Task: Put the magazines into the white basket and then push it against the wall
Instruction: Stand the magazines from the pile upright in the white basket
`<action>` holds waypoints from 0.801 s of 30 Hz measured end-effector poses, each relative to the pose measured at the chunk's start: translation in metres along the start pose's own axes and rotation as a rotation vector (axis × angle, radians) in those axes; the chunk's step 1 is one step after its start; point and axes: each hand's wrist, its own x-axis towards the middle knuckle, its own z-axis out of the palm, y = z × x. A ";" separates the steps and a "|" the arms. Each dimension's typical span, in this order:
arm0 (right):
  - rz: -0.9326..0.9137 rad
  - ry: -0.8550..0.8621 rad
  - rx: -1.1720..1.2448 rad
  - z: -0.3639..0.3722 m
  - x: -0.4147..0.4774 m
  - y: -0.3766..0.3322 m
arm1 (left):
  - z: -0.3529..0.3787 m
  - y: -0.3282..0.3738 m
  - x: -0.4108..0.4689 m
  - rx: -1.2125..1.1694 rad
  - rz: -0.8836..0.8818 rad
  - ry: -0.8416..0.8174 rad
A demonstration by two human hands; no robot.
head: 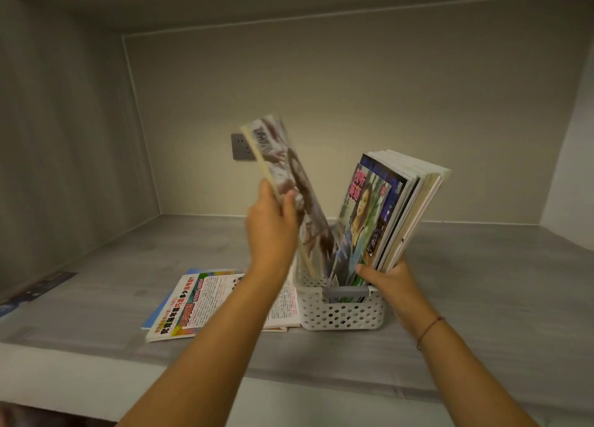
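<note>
The white perforated basket (342, 311) stood on the grey shelf (482, 298), holding tilted magazines (395, 208). The right hand (390, 282) gripped them; the left hand (273, 224) pinched a blurred magazine (289, 182), its lower edge hidden inside.

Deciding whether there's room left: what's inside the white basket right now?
The white basket holds a leaning stack of magazines, steadied by the right hand. The left hand is lowering a blurred magazine in. The basket floor is hidden.
</note>
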 end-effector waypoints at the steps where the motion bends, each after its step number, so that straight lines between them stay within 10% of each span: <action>1: -0.004 -0.007 0.002 -0.001 0.000 -0.001 | 0.010 0.000 -0.008 0.058 0.012 -0.029; 24: -0.076 -0.132 -0.044 -0.007 -0.005 -0.011 | 0.048 -0.030 -0.034 -0.012 -0.176 -0.832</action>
